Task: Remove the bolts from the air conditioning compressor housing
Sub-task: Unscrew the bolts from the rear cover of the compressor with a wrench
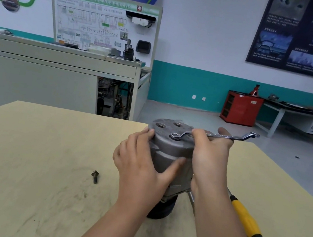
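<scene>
Grip: the left hand (141,160) is wrapped round the side of the compressor housing (169,148), fingers curled over its far left shoulder and thumb pressed across the near face. The right hand (211,153) holds the shank of a ring wrench (220,135), thumb on the near side and fingers behind it.

Position: the housing stands on end at the middle of the pale wooden table (35,151), resting on a dark round base (160,210). The wrench's near ring end lies on the front edge of the housing's top face; what sits inside the ring cannot be made out. Its shank runs out to the right, the far ring end clear of the hand. Two round recesses show further back on the top face.

Other items: a loose bolt (95,176) lies on the table, well apart to the left of the housing. A yellow-handled screwdriver (246,219) lies to the right, beside the right forearm.
</scene>
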Motion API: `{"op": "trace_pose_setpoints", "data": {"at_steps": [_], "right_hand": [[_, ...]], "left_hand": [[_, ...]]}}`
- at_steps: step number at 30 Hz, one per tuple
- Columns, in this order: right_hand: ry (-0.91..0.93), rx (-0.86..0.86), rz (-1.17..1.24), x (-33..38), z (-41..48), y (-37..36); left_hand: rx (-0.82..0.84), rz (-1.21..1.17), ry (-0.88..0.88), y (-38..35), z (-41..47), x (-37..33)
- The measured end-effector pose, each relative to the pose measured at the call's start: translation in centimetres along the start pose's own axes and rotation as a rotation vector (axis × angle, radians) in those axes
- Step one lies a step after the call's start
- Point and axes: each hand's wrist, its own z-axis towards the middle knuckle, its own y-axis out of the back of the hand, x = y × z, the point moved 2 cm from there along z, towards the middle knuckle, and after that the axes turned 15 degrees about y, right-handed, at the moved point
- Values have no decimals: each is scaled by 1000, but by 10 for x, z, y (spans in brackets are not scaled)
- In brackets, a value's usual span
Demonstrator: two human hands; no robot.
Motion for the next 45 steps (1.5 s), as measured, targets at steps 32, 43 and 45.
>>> {"op": "trace_pose_setpoints", "data": {"at_steps": [32,43,45], "right_hand": [[368,775,-790,63,-20,-52],[601,773,-725,61,-40,-45],[691,735,-679,57,-43,-40]], "left_hand": [[142,-31,-209,4,0,-9],[-63,330,-426,-5,-12,4],[-128,339,-469,-6,-12,6]]}}
